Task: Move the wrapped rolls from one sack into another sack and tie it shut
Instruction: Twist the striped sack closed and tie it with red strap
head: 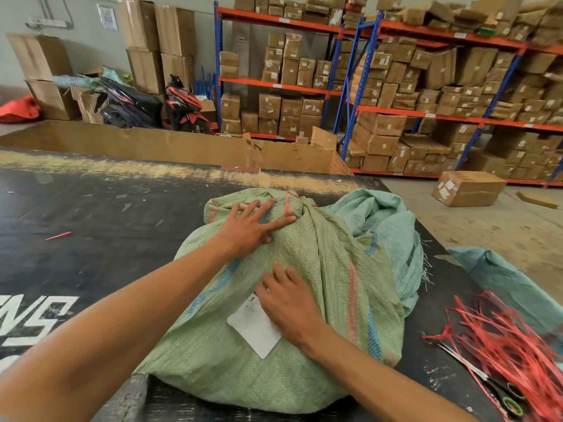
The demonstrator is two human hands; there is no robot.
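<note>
1. The left hand (254,225) lies flat, fingers spread wide, on the upper slope of the green sack (304,315), gripping nothing.
2. Just beyond its fingertips the sack's neck is bunched and bound with a red tie (288,205); the sack is closed, so the wrapped rolls cannot be seen.
3. The right hand (289,303) rests palm down nearer the person, fingers loosely curled against the weave, holding nothing; its fingers touch the edge of a white label (254,328) stuck on the sack.
4. To the right of both hands, a limp pale blue sack (387,220) lies crumpled against the green one.
5. Left of the left hand, the black table (106,233) runs open and wide, with only a red strip (58,236) well apart.
6. Right of the right hand, the table edge is near; a bundle of red ties (502,339) and scissors (499,394) lie close to it.
7. Beyond the left hand, the table's far edge is worn pale, backed by a cardboard wall (182,147).
</note>
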